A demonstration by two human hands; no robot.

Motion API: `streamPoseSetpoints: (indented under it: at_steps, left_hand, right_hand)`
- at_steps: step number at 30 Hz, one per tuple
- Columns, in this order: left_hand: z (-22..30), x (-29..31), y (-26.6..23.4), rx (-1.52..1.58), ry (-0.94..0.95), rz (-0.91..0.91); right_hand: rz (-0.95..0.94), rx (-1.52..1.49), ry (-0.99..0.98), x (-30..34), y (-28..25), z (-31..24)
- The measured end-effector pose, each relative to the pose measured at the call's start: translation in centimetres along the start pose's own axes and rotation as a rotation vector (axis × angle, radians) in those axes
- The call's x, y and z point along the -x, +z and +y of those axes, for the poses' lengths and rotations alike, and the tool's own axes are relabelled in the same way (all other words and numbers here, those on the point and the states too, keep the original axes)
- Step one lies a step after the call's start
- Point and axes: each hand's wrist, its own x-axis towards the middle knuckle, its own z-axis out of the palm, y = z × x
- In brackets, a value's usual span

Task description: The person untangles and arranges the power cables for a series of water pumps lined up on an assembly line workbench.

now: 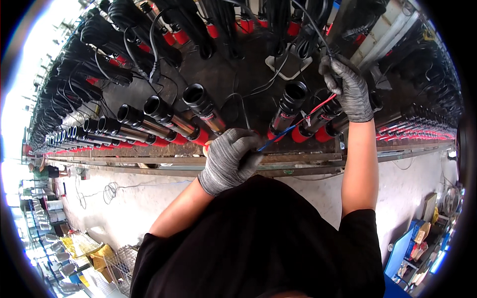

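Both hands wear grey knitted gloves. My left hand (231, 160) is closed at the table's near edge, with a blue wire (278, 138) running out from its fingers. A small pale orange piece shows beside that hand; its kind cannot be made out. Further off and to the right, my right hand (349, 85) is closed round a black cable (318, 31). A red wire (320, 104) slants from below this hand toward the blue wire, between the two hands. Close by stands a black-topped metal cylinder (288, 105) with a red base.
Similar open-topped cylinders (171, 116) line the table's near edge on the left. Bundled black cables (134, 25) fill the far side. A pale bracket (288, 69) lies on the dark tabletop (208, 74). A wire basket (121, 268) stands at lower left.
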Motion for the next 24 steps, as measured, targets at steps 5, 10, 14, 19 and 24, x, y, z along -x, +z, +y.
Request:
streamPoseSetpoints:
  at_steps: [5, 10, 14, 19, 24]
  left_hand:
    - [0.7, 0.8, 0.1, 0.048, -0.107, -0.027]
    - [1.1, 1.2, 0.1, 0.082, -0.128, -0.040]
    - [0.9, 1.8, 0.3, 0.087, -0.112, -0.017]
    - [0.9, 1.8, 0.0, 0.106, -0.104, 0.018]
    - [0.6, 2.1, 0.1, 0.106, -0.109, 0.029]
  right_hand:
    - [0.043, 0.007, 0.042, 0.1, 0.0, 0.0]
    - [0.060, 0.005, 0.050, 0.0, 0.2, 0.2]
    - [0.022, 0.020, 0.036, 0.0, -0.1, 0.2]
    - [0.003, -0.011, 0.038, 0.0, 0.1, 0.1]
    - [0.002, 0.007, 0.042, 0.0, 0.0, 0.0]
